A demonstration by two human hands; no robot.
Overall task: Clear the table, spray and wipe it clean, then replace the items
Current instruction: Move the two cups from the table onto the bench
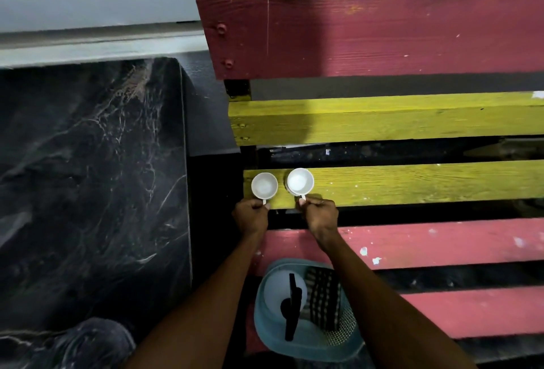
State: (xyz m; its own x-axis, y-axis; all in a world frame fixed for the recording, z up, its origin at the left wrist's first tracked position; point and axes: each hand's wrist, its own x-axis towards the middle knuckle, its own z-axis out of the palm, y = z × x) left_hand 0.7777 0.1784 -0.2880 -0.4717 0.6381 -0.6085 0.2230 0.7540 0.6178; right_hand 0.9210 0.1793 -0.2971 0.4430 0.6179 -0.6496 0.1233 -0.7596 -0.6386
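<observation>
White cups sit on a yellow slat (412, 183): left hand (251, 215) pinches one cup (264, 185) by its handle, right hand (319, 215) the other cup (300, 181). Gaps flank the slat; a sideways nudge could tip either through.

Home patio: painted slat bench (412, 186), marble table (88, 177)

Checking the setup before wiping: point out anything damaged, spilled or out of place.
Nothing spilled. The two white ceramic cups stand upright and look empty on the yellow wooden slat, each held by its handle. Only oddity: chipped paint on the red wooden slat.
</observation>
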